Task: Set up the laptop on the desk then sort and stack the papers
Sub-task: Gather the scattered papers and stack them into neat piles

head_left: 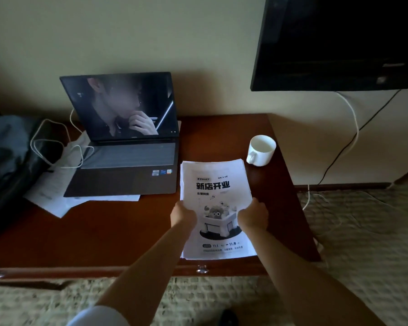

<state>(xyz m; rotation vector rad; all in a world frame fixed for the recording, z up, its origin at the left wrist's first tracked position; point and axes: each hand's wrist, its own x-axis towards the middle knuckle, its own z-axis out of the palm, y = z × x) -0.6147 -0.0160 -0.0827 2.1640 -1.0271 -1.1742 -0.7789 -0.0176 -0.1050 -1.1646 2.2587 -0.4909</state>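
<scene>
Both hands grip a stack of papers [212,201] over the desk [137,231], with the laptop [127,147] already open.

Head view: the left hand [183,214] and right hand [253,216] pinch the stack's opposite long edges at mid-length, fingers curled under. The top flyer faces up between them; the open laptop sits beyond the left hand, a white mug [260,150] beyond the right. The sheets look light, floppy and apt to slide, so holding both edges seems wise. More loose sheets [54,198] lie under the laptop.

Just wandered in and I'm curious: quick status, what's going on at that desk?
Left hand and right hand both grip the paper stack. Laptop open, screen on. Loose sheets lie under laptop; mug beside stack.
</scene>
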